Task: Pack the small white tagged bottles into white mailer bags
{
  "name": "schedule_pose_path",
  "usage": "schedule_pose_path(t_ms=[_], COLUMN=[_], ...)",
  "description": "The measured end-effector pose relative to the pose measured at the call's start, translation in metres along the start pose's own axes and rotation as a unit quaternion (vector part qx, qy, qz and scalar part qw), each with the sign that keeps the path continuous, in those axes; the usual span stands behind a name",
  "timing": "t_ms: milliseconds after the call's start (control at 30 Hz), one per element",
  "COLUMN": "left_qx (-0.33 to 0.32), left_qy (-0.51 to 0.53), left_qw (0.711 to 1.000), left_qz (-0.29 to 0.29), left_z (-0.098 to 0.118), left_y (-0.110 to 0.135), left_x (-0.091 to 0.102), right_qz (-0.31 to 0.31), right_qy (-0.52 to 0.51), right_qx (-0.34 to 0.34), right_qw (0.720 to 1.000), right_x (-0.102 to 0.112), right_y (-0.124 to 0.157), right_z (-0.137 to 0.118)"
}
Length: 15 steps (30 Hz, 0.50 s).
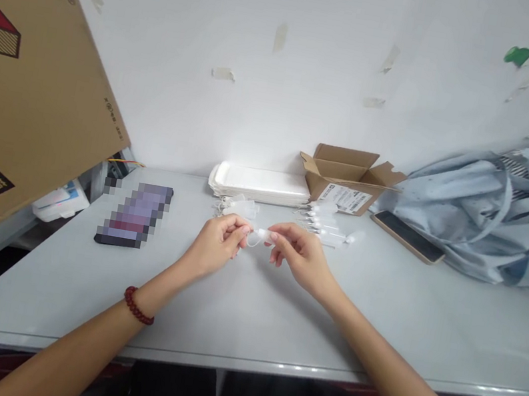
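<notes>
My left hand (221, 239) and my right hand (300, 251) meet above the middle of the table, both closed in a pinch. Between them is a small white translucent plastic piece (262, 234) with a thin clear loop. The fingertips of my right hand grip its right end, while those of my left hand hold its left side by the loop. Just behind my left hand lies a cluster of translucent plastic pieces with loops (241, 207). Several similar white pieces with thin stems (317, 220) lie behind my right hand. Their exact kind is too small to tell.
Against the wall stand a stack of white trays (262, 181) and an open cardboard box (343, 181). A blurred-out phone (137, 214) lies left, another phone (407, 236) right, beside a pale blue fabric bundle (471, 205). A large carton (36, 72) leans at far left.
</notes>
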State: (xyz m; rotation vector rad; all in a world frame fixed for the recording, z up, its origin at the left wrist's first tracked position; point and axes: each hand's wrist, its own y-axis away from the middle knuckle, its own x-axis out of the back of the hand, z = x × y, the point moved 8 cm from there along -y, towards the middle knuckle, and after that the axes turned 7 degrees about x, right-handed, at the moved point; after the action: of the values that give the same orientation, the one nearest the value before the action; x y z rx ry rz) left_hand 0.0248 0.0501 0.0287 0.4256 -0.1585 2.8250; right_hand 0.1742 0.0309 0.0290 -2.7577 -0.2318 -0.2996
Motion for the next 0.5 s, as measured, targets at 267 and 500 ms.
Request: schedule_pose_path(t_ms=[267, 500], left_qx=[0.001, 0.008], left_qy=[0.014, 0.014], left_qw=[1.0, 1.0], left_qz=[-0.006, -0.01], left_z=[-0.0016, 0.0004], left_y=[0.0007, 0.0018], left_x=[-0.0043, -0.0046], right_qz=[0.023, 0.029], right_qy=[0.018, 0.05], right_qx=[0.009, 0.025], right_qw=[1.0, 0.998], right_x=[-0.0025, -0.0026], right_y=[0.004, 0.0054], right_z=[0.0037, 0.0031])
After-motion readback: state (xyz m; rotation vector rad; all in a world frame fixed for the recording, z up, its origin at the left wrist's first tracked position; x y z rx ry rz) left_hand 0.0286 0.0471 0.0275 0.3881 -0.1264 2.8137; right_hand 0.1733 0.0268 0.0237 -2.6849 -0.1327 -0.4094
